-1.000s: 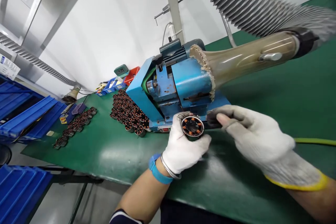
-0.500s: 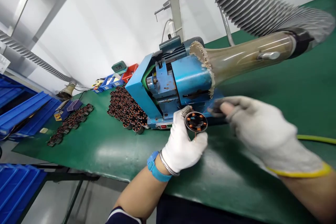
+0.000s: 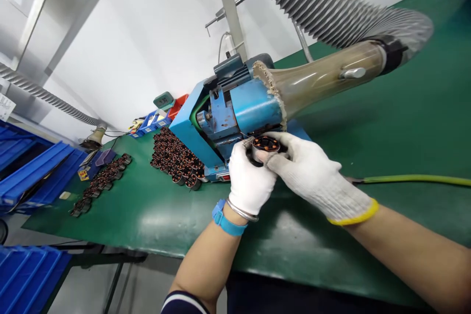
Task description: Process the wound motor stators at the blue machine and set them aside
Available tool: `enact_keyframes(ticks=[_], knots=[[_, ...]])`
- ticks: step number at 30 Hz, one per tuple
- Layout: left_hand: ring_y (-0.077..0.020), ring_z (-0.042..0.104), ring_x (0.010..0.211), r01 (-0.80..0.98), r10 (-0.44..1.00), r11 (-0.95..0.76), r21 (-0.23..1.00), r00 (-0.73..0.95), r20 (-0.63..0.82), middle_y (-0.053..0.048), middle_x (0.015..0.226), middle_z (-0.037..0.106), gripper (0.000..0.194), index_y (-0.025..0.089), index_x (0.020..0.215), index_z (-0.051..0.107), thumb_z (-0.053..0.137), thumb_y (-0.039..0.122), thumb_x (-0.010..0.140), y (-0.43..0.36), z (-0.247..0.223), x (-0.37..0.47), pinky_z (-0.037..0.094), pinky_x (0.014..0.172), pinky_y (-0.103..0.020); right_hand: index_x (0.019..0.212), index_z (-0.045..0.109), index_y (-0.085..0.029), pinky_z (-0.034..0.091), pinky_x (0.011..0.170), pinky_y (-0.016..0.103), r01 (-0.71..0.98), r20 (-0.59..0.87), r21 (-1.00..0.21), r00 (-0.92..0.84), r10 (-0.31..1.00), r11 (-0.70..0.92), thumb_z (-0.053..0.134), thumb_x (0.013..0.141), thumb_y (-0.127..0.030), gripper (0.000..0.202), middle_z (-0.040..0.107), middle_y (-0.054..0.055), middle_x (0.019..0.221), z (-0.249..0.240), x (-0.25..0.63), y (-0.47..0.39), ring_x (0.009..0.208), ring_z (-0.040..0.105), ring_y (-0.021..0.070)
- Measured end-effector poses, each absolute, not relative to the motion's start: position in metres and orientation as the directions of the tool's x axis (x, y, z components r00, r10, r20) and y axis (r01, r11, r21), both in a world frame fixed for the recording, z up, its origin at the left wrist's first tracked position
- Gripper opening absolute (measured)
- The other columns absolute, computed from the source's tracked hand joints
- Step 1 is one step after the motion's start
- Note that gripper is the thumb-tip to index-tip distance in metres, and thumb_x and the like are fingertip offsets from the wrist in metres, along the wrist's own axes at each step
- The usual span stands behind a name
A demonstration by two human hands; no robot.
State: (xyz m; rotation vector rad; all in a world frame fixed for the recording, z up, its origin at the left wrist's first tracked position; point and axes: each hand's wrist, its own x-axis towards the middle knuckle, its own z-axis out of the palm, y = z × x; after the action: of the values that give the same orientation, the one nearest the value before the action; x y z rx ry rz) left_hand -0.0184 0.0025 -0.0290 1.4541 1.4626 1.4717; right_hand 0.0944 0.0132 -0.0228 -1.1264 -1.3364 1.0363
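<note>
Between my two gloved hands is a round motor stator (image 3: 265, 144), a metal ring with copper windings and black inner parts, its open face turned up. My left hand (image 3: 250, 181) is closed around its left side. My right hand (image 3: 305, 164) grips it from the right, thumb at the front and fingers behind. Both hands are right in front of the blue belt-driven machine (image 3: 255, 105), close to its front edge. The glove fingers hide part of the stator's side, and whether it touches the machine I cannot tell.
Many stators (image 3: 174, 157) are massed left of the machine, with another row (image 3: 101, 181) farther left. A clear suction funnel (image 3: 324, 76) leads to a grey hose (image 3: 312, 5). A green-handled tool (image 3: 412, 179) lies at right. Blue bins (image 3: 40, 167) stand at far left.
My right hand has come in from the right and taken hold of the stator. The stator has risen slightly toward the machine, and its face has tilted. The view has shifted a little.
</note>
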Motion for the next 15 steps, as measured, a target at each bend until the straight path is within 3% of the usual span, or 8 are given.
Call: enact_keyframes(ticks=[8, 12, 15], knots=[[-0.0298, 0.076, 0.104, 0.334, 0.941, -0.247, 0.91, -0.142, 0.308, -0.008, 0.107, 0.078, 0.042, 0.023, 0.103, 0.064, 0.088, 0.015, 0.07, 0.009, -0.023, -0.016, 0.061, 0.099, -0.045, 0.115, 0.073, -0.019, 0.065, 0.082, 0.038, 0.016, 0.189, -0.982, 0.03, 0.982, 0.188, 0.07, 0.079, -0.037, 0.041, 0.081, 0.01, 0.1, -0.027, 0.096, 0.015, 0.094, 0.078, 0.0302], [-0.0286, 0.075, 0.103, 0.307, 0.941, -0.258, 0.916, -0.134, 0.31, -0.01, 0.109, 0.076, 0.048, 0.021, 0.108, 0.063, 0.089, 0.021, 0.068, -0.003, -0.029, -0.018, 0.061, 0.097, -0.045, 0.118, 0.072, -0.017, 0.066, 0.076, 0.044, 0.109, 0.167, -0.981, 0.053, 0.984, 0.161, 0.069, 0.074, -0.044, 0.052, 0.079, 0.012, 0.098, -0.031, 0.096, 0.005, 0.084, 0.077, 0.032], [-0.0249, 0.075, 0.097, 0.212, 0.954, -0.239, 0.947, -0.128, 0.27, -0.007, 0.104, 0.075, 0.056, 0.021, 0.108, 0.06, 0.093, 0.026, 0.063, -0.025, -0.035, -0.026, 0.061, 0.094, -0.041, 0.116, 0.072, -0.017, 0.066, 0.082, 0.049, 0.196, 0.257, -0.948, 0.0, 0.966, 0.252, 0.07, 0.072, -0.051, 0.056, 0.077, 0.015, 0.106, -0.044, 0.093, -0.01, 0.091, 0.077, 0.035]])
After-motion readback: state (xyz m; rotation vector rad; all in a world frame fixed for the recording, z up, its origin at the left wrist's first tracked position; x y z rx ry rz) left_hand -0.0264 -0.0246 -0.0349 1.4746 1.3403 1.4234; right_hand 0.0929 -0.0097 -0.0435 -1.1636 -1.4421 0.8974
